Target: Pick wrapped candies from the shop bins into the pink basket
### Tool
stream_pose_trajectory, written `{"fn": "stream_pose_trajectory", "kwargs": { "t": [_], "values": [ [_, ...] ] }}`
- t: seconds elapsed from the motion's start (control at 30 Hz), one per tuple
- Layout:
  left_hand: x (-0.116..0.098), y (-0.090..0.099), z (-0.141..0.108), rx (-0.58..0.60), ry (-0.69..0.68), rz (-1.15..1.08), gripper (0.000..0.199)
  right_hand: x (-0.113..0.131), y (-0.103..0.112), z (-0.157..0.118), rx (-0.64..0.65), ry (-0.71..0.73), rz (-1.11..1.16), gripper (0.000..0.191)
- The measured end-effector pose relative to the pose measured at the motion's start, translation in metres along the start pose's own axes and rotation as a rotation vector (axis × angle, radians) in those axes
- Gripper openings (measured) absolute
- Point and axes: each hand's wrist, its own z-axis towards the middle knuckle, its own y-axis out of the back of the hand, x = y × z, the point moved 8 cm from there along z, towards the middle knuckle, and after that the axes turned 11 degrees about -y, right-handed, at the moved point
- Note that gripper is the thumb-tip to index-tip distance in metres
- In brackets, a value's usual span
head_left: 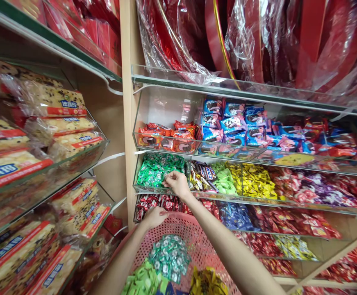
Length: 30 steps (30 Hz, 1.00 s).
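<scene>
My left hand is closed over the far rim of a pink perforated plastic basket. Inside the basket lie a heap of teal-green wrapped candies, light green wrapped candies and yellow wrapped candies. On the shelf beyond, my right hand is at the front right of a clear bin of green wrapped candies. Its fingers are curled together in a pinch, and whatever may be between them cannot be made out. Chocolate bars fill the compartment just right of that hand.
A glass shelf edge runs above the right hand, with blue-wrapped snacks on it. Stacked packaged crackers crowd the left shelves. A wooden post divides the two sides. Red plastic-wrapped items stand on top.
</scene>
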Motion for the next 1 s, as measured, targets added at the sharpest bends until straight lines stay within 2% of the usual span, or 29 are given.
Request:
{"fn": "stream_pose_trajectory", "kwargs": {
  "t": [0.27,0.43,0.53,0.63,0.73,0.8,0.93,1.0],
  "values": [
    [0.004,-0.003,0.001,-0.009,0.006,0.006,0.031,0.01,0.012,-0.021,-0.006,0.103,-0.031,0.023],
    [0.002,-0.002,0.0,-0.009,-0.001,-0.006,0.031,0.019,0.023,-0.053,-0.016,0.178,-0.105,0.021],
    [0.0,-0.001,-0.001,-0.005,-0.005,-0.012,0.032,0.01,0.02,-0.077,0.053,0.183,-0.163,0.017],
    [-0.002,-0.001,-0.002,0.01,-0.002,-0.019,0.03,-0.026,0.012,-0.096,0.219,0.048,-0.203,0.014],
    [-0.001,0.0,-0.004,0.009,0.022,-0.007,0.028,-0.082,0.009,-0.105,0.392,-0.146,-0.252,0.007],
    [-0.001,0.001,-0.004,-0.005,0.022,-0.004,0.031,-0.115,0.012,-0.105,0.451,-0.209,-0.326,0.002],
    [-0.001,-0.001,-0.003,-0.008,-0.001,-0.009,0.032,-0.162,0.023,-0.099,0.439,-0.285,-0.44,0.009],
    [0.002,-0.003,-0.002,-0.002,0.005,-0.01,0.031,-0.171,0.032,-0.097,0.328,-0.295,-0.436,0.01]
  ]
}}
